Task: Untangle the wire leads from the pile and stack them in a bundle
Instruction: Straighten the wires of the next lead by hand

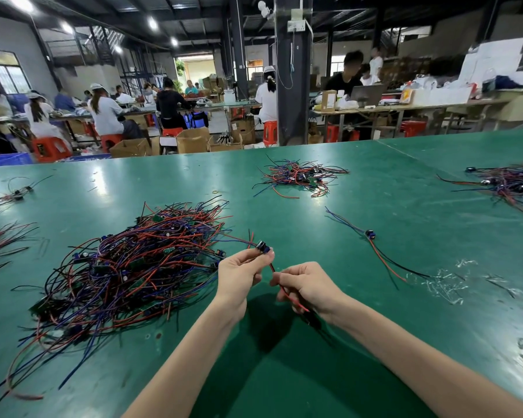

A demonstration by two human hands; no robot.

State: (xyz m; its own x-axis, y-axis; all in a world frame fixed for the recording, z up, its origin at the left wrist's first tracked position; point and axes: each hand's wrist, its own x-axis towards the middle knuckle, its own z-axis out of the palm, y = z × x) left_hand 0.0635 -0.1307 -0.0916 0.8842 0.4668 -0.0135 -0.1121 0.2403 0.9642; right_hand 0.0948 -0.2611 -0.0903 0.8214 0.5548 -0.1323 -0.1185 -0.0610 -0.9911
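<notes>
Starting at the left of the frame, the pile of wire leads [127, 267] sprawls across the green desk [360, 188], red, blue and black strands all knotted together. Just right of it, the left hand [239, 276] pinches one lead's small blue component [263, 247], lifted clear of the desk, its wires trailing back into the tangle. Close by but not touching, the right hand [305, 285] pinches that same lead's red wire [272, 268], probably keeping it taut so it slides free. Further right, a single lead [370, 235] lies straightened out alone, likely the start of the bundle.
</notes>
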